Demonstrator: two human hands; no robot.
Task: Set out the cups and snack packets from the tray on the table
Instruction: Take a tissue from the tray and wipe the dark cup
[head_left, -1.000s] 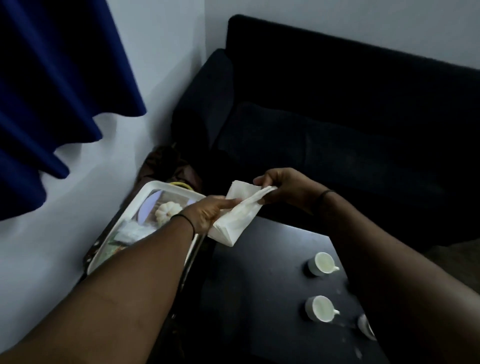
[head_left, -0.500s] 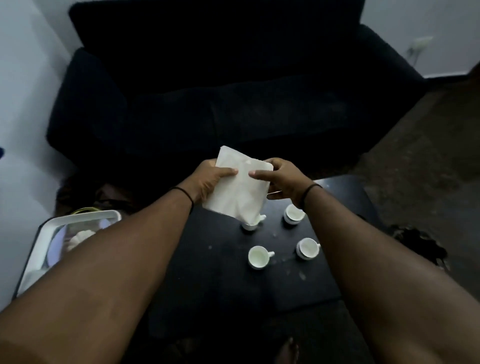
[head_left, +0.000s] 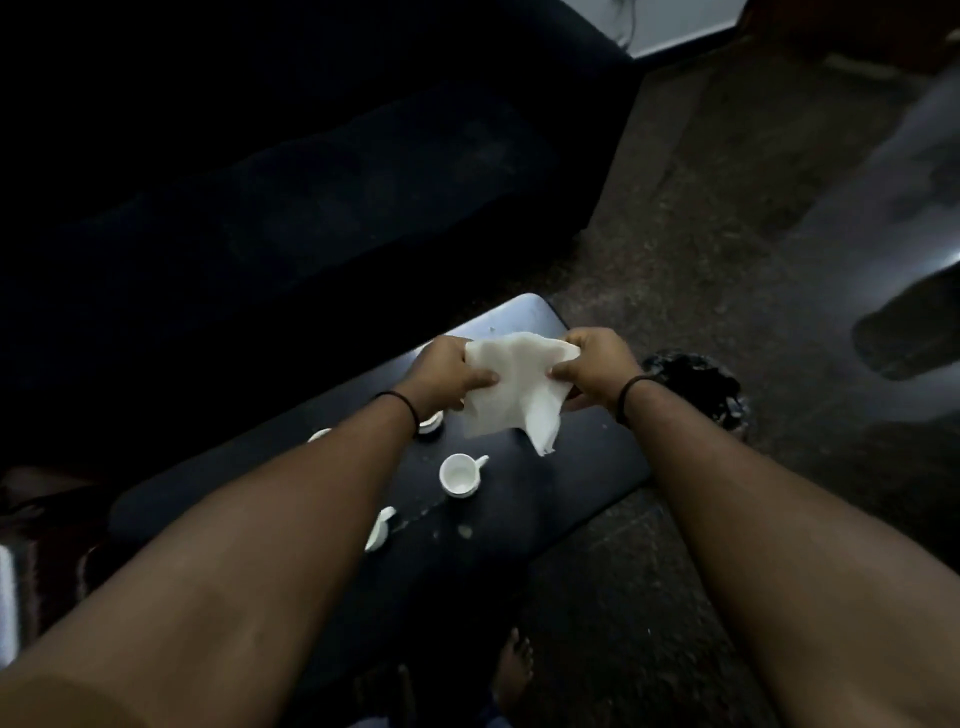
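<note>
Both hands hold a white paper napkin (head_left: 514, 392) in the air above the far right part of the dark table (head_left: 571, 493). My left hand (head_left: 449, 374) pinches its left edge and my right hand (head_left: 597, 369) grips its right edge; the napkin is spread and sags to a point. One small white cup (head_left: 460, 475) stands in full view on the table below the napkin. Parts of other white cups show beside my left forearm: one (head_left: 431, 423) near the wrist, another (head_left: 382, 527) nearer me. The tray is out of view.
A dark sofa (head_left: 260, 182) runs along the far side of the table. A black heap (head_left: 696, 384) lies on the speckled floor right of the table. My bare foot (head_left: 514, 670) shows under the near table edge. White specks dot the tabletop.
The view has swung right, away from the tray at the left. Both hands carried the napkin over the cups and pulled it wider apart.
</note>
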